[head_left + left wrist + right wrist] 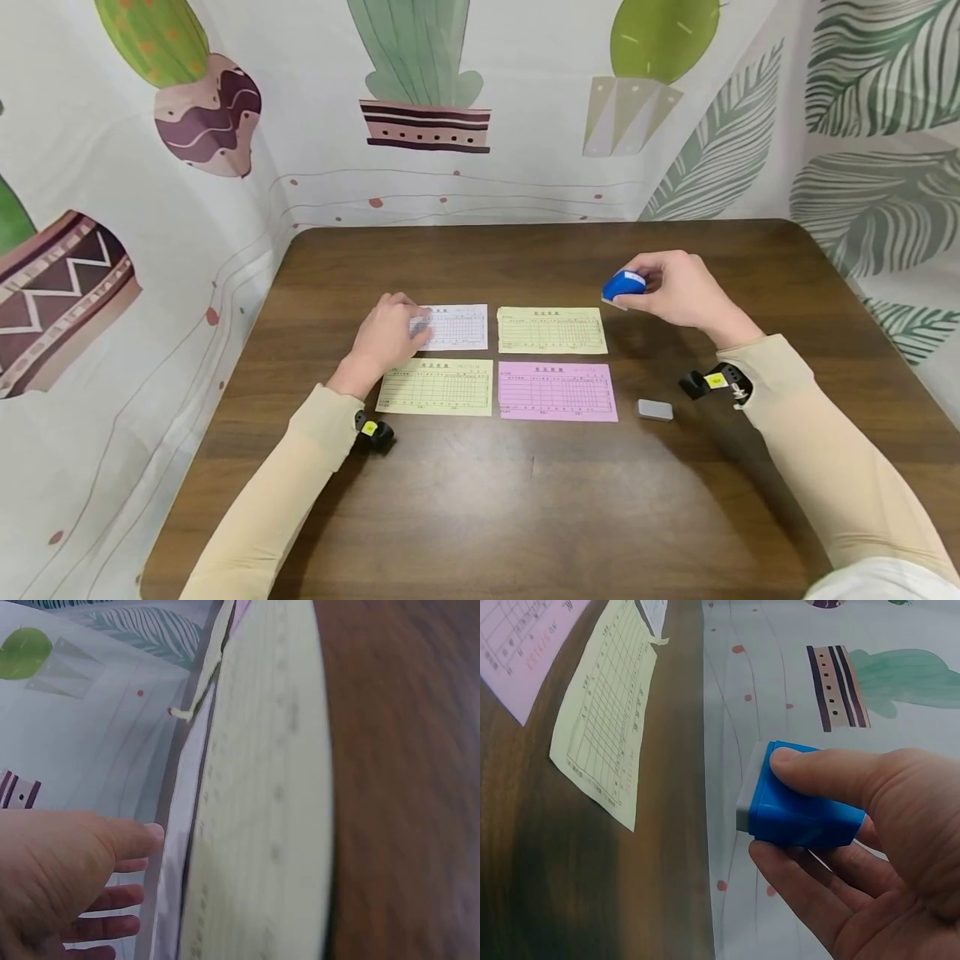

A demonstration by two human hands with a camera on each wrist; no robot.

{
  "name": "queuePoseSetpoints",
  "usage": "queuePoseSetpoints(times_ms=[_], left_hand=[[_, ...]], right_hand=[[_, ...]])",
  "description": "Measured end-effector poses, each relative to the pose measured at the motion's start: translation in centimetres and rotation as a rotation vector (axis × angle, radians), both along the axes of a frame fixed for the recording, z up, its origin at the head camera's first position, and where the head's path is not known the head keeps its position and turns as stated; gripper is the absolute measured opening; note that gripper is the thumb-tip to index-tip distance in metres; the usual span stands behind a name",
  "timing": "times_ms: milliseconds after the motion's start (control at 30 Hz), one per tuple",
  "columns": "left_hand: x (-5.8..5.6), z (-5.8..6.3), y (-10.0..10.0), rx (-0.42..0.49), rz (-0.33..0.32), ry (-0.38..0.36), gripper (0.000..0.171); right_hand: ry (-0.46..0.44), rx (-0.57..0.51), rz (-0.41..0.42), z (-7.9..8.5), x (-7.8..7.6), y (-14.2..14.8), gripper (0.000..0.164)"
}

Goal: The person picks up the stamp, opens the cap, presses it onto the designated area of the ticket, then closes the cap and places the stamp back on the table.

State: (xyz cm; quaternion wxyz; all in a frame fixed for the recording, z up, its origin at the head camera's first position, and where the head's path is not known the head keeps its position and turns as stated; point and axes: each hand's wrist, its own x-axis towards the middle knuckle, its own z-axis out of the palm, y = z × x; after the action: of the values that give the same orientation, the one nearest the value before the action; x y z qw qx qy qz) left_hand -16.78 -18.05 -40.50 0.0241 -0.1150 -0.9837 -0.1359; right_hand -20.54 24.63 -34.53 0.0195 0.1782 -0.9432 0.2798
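Observation:
My right hand (678, 287) pinches a blue stamp (802, 799) between thumb and fingers, its pale grey end facing the papers. It is held in the air beyond the right edge of a pale yellow form slip (551, 331). My left hand (386, 333) rests over the left end of a white form slip (461, 327), fingers loosely extended and covering that end. In the left wrist view its thumb and fingers (112, 928) show nothing gripped. A second yellow slip (437, 387) lies nearer me, with a pink slip (557, 392) to its right.
A small grey rectangular block (655, 410), like a cap, lies right of the pink slip. The brown wooden table (480, 500) meets a cactus-print cloth (525, 183) at its far edge. Each wrist wears a black camera strap.

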Motion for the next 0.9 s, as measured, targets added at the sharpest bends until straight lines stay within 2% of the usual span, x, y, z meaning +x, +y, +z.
queuePoseSetpoints(times_ms=[200,300,500,633,900], left_hand=[[0.1,1.0,2.1,0.054,-0.060,0.020,0.043],[-0.1,1.4,3.4,0.053,-0.097,0.019,0.045],[-0.5,1.4,5.0,0.050,-0.133,-0.015,0.049],[-0.8,1.2,5.9,0.074,-0.167,-0.012,0.051],[-0.6,1.6,8.2,0.085,-0.194,-0.030,0.053]], right_hand=[[-0.005,0.001,-0.008,0.0,0.0,0.4,0.035],[-0.011,-0.005,-0.009,-0.1,0.1,0.3,0.034],[0.000,-0.008,-0.002,-0.1,0.2,0.4,0.033],[-0.001,-0.010,-0.007,-0.2,0.3,0.5,0.034],[-0.018,-0.016,-0.010,-0.4,0.4,0.7,0.035]])
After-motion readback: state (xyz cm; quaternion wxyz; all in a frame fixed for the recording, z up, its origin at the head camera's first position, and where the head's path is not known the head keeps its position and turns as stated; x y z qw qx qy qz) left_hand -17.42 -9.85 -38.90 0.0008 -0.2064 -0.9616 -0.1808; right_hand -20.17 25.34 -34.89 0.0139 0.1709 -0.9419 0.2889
